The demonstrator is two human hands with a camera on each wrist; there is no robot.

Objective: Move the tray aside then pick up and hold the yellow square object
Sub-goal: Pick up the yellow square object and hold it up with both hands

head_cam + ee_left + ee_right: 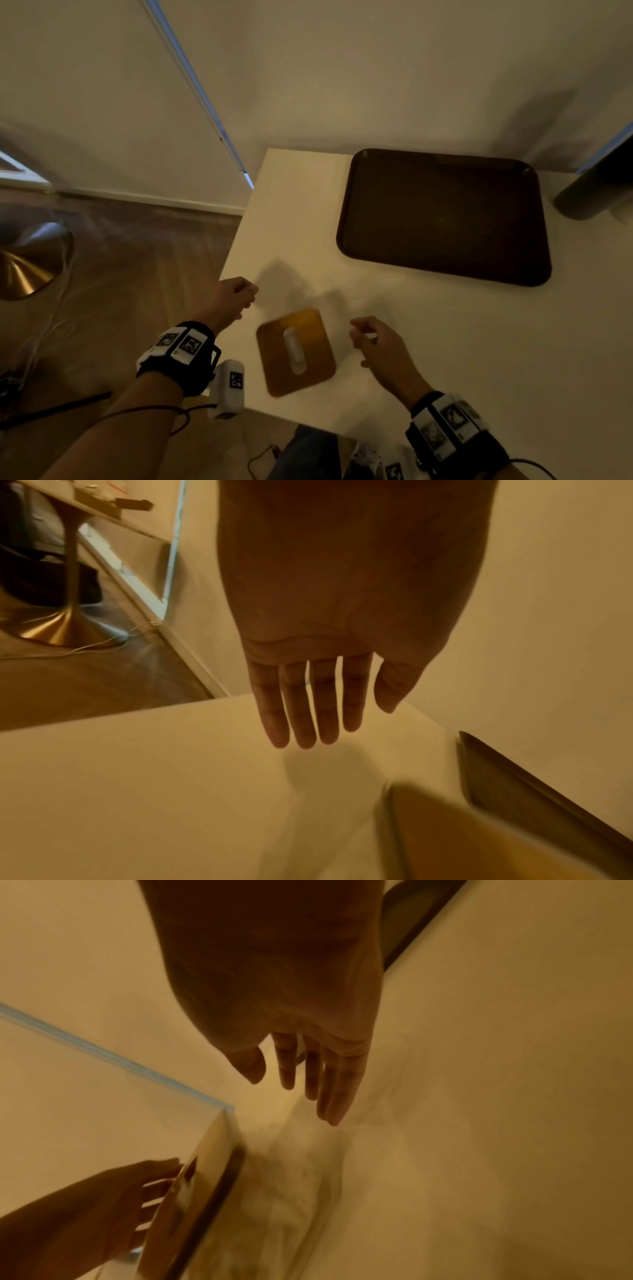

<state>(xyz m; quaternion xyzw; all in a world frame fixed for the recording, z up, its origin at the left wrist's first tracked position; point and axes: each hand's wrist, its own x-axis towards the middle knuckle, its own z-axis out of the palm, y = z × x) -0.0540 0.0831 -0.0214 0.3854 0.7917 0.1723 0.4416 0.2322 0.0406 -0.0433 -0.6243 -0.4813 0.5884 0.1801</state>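
Observation:
A yellow square object (296, 353) with rounded corners and a pale raised bar along its middle lies flat on the white table (445, 342), near the front edge. My left hand (248, 294) hovers just left of and beyond it, holding nothing; the left wrist view shows its fingers (301, 718) straight above the tabletop. My right hand (359, 334) hangs to the object's right, fingers (329, 1091) relaxed and empty. The dark brown tray (445, 216) sits empty at the table's far right. The object looks blurred in both wrist views (462, 840) (198, 1204).
A dark cylinder (589, 192) stands at the table's right end beside the tray. A wall runs close behind the table. On the floor to the left are a brass pedestal base (30, 260) and loose cables (44, 335). The table's left edge (236, 240) lies under my left hand.

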